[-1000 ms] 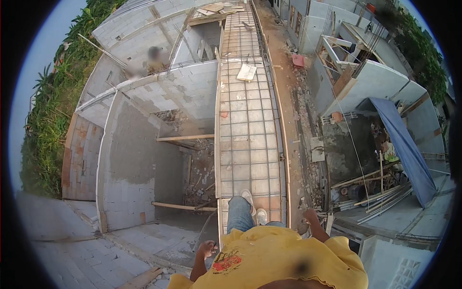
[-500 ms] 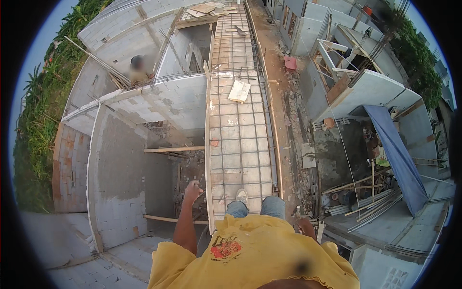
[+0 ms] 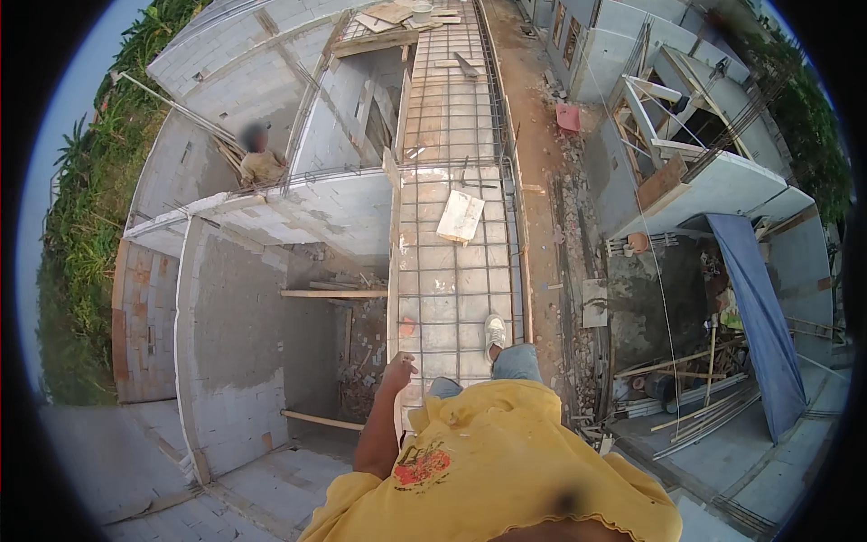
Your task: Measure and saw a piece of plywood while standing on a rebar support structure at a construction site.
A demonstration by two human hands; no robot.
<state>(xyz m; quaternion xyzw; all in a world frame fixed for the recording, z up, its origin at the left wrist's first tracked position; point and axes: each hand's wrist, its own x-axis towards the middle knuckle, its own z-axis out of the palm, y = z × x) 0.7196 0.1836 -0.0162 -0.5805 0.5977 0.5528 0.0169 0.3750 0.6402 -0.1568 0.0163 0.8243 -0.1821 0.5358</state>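
My left hand (image 3: pixel 400 370) hangs beside the left edge board of a long narrow formwork deck (image 3: pixel 433 312). Its fingers are loosely bent and a little apart, with nothing visible in them. My right hand is out of view, hidden beside my yellow shirt (image 3: pixel 506 443). I am standing on the deck, over a grid of steel rebar (image 3: pixel 457 275). A white shoe (image 3: pixel 495 331) is forward on the right side of the grid. Farther along lies a pale flat board (image 3: pixel 461 217), with a dark bent bar (image 3: pixel 479 185) just beyond it.
Left of the deck drops a block-walled room (image 3: pixel 244 316) crossed by wooden props (image 3: pixel 334 294). A person (image 3: pixel 261 165) is behind a wall at the far left. To the right, below, run a dirt lane (image 3: pixel 540 199) and a blue tarp (image 3: pixel 754 316). Loose boards (image 3: pixel 388 14) lie at the far end.
The white shoe now forward is on the right, where earlier one showed nearer the middle. My left hand has swung closer to the deck edge. My right hand has gone out of view.
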